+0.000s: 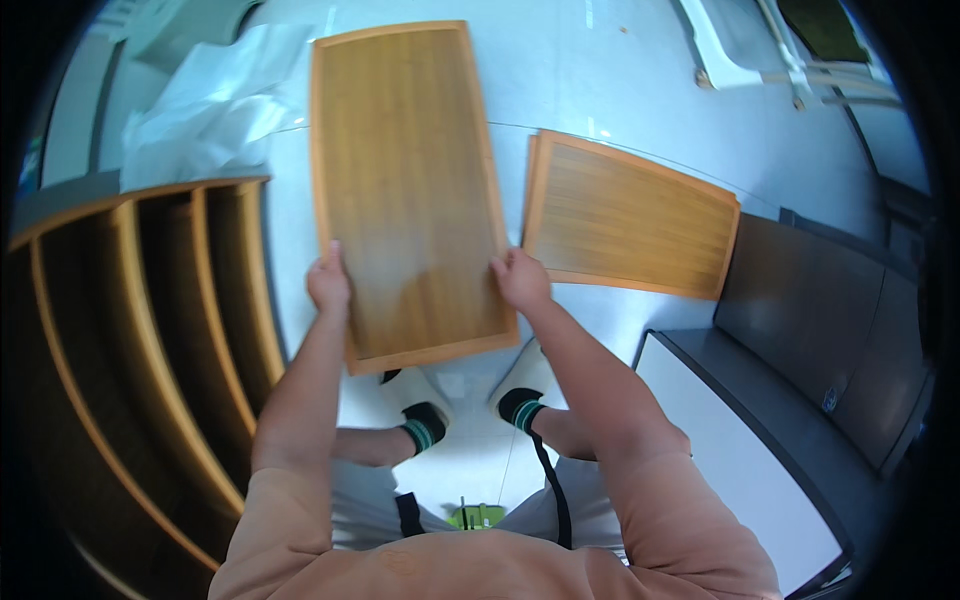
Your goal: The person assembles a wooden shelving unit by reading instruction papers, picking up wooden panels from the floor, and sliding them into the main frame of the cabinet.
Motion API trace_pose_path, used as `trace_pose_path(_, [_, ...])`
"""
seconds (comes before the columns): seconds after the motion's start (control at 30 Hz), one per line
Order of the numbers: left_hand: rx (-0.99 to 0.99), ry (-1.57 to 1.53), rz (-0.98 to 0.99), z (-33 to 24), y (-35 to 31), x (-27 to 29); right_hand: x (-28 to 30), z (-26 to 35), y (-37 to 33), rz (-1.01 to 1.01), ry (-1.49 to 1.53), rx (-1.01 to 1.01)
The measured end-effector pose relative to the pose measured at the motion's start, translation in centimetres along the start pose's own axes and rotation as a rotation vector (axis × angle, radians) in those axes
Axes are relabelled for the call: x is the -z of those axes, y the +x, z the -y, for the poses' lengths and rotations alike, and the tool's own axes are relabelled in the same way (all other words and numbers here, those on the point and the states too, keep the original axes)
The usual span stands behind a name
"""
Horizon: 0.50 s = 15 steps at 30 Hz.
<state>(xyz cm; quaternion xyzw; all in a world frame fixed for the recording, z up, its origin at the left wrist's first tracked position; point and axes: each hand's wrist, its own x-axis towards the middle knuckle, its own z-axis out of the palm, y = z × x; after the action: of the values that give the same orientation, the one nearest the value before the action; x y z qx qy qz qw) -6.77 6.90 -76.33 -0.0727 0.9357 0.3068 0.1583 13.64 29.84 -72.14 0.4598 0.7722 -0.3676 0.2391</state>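
A long wooden panel (410,180) with a lighter raised-looking border stretches away from me, above my feet. My left hand (329,283) grips its left edge, thumb on top. On the opposite edge my right hand (522,280) holds it in the same way, the fingers hidden underneath. To the right, a second wooden panel (630,215) with a similar border lies on the floor, and an edge showing beneath it suggests another board under it. The wooden shelf unit (125,290) at my left has several open compartments.
Crumpled translucent plastic sheeting (215,110) lies at the far left. White chair-like legs (740,70) stand at the far right. Dark cabinet panels (800,300) and a white-topped board (730,450) with a dark edge flank my right side. A small green object (478,517) sits between my legs.
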Motion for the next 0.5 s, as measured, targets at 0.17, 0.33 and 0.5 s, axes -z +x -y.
trace_pose_path(0.17, [-0.004, -0.171, 0.11, -1.6, 4.5, -4.7, -2.0, 0.0, 5.9, -0.041, 0.111, -0.04])
trace_pose_path(0.33, [-0.046, -0.152, 0.118, -2.2, 6.7, -7.4, -2.7, 0.0, 8.8, -0.065, 0.08, -0.042])
trace_pose_path(0.5, [-0.146, 0.202, 0.137, -2.9, 7.3, -7.9, -2.9, -0.4, 9.6, -0.093, -0.051, -0.037])
